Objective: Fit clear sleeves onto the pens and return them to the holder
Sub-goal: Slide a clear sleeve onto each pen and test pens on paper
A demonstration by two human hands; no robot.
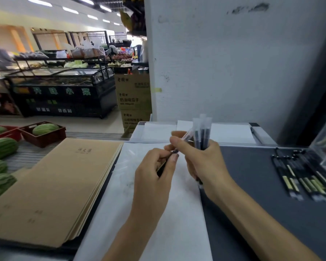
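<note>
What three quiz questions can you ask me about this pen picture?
1. True or false: the right hand holds a bunch of sleeved pens.
2. Where do the brown notebooks lie? A: left of the hands. B: right of the hands.
3. What does the left hand hold?
Key: 1 true; 2 A; 3 a single dark pen.

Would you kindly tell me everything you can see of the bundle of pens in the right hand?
The bundle of pens is a few slim dark pens, each in a clear plastic sleeve whose empty tip rises past the pen end. It stands almost upright above the white paper, gripped round its lower half by the right hand; the bottom ends poke out below the palm. The exact count is unclear.
</note>
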